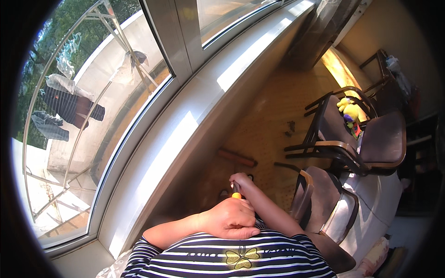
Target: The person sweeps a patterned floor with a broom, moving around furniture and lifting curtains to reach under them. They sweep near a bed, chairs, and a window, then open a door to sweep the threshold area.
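Observation:
My left hand (231, 218) is closed in front of my striped shirt, around the upper end of a dark pole with an orange-yellow part (236, 195). Farther from my body, my right hand (240, 181) grips the same pole's dark section. The pole's lower end is hidden behind the hands. Beyond them a long reddish-brown bar (238, 157) lies on the shaded tiled floor; whether it is joined to the pole I cannot tell. Part of a shoe (223, 192) shows beside the right hand.
At left runs a sunlit white window sill (170, 146); laundry (66, 106) hangs outside the glass. Padded chairs (330, 120) stand at right, one holding a yellow plush toy (350, 112). Another chair (320, 194) is near my right arm, beside a pale covered surface (372, 198). Dark marks (290, 128) show on the floor.

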`<state>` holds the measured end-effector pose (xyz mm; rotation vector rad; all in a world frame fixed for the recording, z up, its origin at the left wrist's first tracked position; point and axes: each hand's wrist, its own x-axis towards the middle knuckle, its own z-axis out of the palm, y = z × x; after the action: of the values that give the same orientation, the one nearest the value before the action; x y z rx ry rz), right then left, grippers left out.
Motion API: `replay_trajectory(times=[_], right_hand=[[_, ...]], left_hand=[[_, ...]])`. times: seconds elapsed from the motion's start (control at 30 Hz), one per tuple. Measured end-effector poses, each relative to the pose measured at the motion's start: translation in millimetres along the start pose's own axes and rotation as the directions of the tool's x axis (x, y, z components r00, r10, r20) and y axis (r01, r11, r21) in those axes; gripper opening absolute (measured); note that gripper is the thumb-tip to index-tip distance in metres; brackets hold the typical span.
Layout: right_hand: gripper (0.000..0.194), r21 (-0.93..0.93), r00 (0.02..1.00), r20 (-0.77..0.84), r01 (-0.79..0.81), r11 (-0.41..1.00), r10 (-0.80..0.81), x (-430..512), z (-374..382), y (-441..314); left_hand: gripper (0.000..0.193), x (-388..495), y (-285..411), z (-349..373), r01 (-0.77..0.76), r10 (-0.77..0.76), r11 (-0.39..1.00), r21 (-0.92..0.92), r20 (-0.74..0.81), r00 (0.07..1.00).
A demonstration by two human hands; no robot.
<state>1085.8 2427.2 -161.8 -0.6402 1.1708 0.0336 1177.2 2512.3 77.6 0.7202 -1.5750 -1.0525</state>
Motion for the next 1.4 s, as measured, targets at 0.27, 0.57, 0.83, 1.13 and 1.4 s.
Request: replay_trajectory(times=[0.27,0.57,0.83,1.13,1.4], right_hand=[[0.009,0.019,0.998,-0.061,0.025,1.000,-0.023,57,-37,-9],[0.011,-0.234,0.944,-0.317,0.015,0.972,-0.091,91,-102,-75],[0.009,-0.501,0.998,-0.053,-0.012,0.865,-0.017,-22,-136,-129],[0.016,-0.818,0.942,0.139,-0.065,0.572,0.306,-105,-91,-82],[0.040,-0.603,0.825,0.565,0.417,0.680,-0.005,-145,-41,-78]], left_hand=[[0.034,2,-40,8,0.222,-0.208,0.973,0.066,-0.179,0.962],[0.017,8,-98,29,0.328,-0.322,0.945,0.008,-0.167,0.932],[0.051,-15,-137,45,0.857,-0.770,0.507,0.091,-0.399,0.498],[0.061,-48,-185,62,0.797,-0.739,0.482,0.363,-0.321,0.593],[0.021,-138,-214,73,0.856,-0.924,0.248,0.454,-0.155,0.350]])
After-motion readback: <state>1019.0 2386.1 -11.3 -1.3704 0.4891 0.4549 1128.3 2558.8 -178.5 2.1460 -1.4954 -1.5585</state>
